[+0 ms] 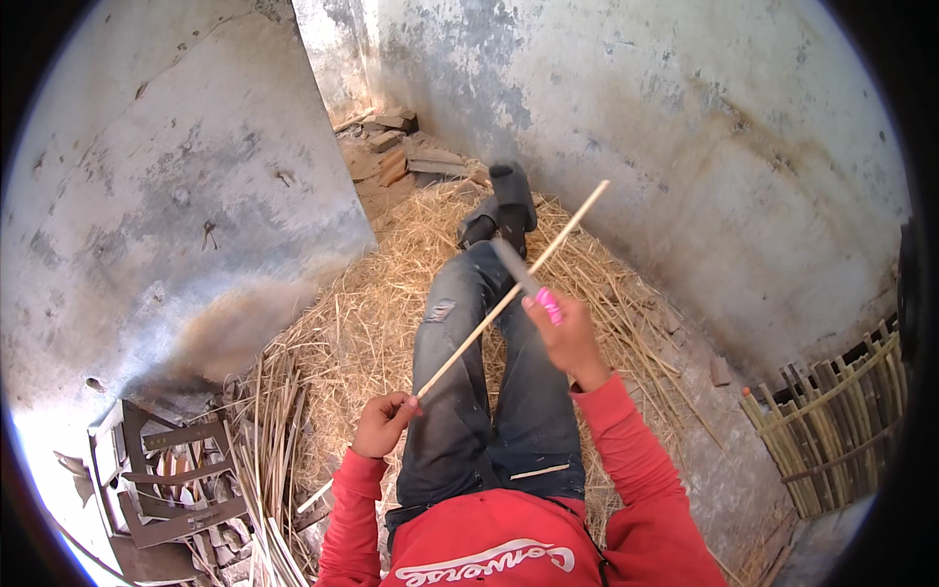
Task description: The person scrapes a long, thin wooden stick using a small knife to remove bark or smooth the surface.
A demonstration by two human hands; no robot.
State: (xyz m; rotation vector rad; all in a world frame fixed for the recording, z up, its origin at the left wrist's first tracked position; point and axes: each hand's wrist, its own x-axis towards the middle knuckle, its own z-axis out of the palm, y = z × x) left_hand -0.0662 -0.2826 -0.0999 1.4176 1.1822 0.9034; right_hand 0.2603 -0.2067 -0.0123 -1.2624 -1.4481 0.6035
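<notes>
A long, pale, thin stick (469,342) slants over my outstretched legs, rising from lower left to upper right. Its lower end is pinched in my left hand (383,423), which is closed above my left thigh. My right hand (567,338) is closed round the pink handle of a knife (516,266). The knife's blade points up and left and crosses the stick above my knees; it is slightly blurred, and I cannot tell whether it touches. A short pale sliver (539,472) lies on my lap.
Straw and shavings (362,303) cover the floor under my legs. Split sticks (269,430) lie in a bundle at left, beside a broken dark frame (171,470). A basket-like slatted piece (836,421) stands at right. Worn walls (646,108) enclose the corner, with bricks (388,132) beyond my feet.
</notes>
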